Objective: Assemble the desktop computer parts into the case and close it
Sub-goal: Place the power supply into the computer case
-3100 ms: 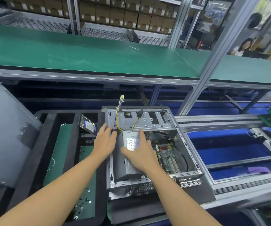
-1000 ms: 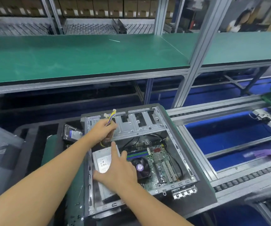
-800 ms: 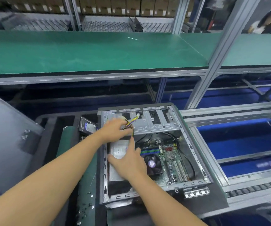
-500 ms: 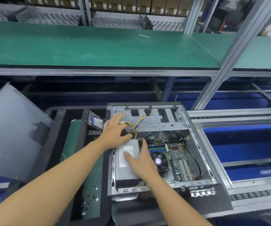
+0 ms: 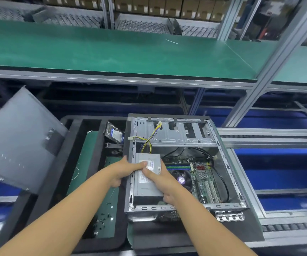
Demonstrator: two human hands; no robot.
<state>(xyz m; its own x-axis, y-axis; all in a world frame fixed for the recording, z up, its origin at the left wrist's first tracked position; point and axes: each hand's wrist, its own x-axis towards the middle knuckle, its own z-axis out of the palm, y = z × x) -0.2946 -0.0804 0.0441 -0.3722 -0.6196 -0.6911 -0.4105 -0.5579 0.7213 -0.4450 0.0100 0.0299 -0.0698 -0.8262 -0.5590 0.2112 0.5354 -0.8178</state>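
Power supply [image 5: 147, 189] is lying long-ways, front-to-back, along the left wall of the case [image 5: 224, 163], with left hand [image 5: 120, 172] and right hand [image 5: 164, 183] squeezing it, fingers [image 5: 149, 171] curling round its sides.

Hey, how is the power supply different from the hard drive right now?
The power supply lies flat inside the case, with the left hand and right hand on it; the hard drive stands tilted outside the case, untouched. The power supply is the bigger box. Both are grey metal with labels.
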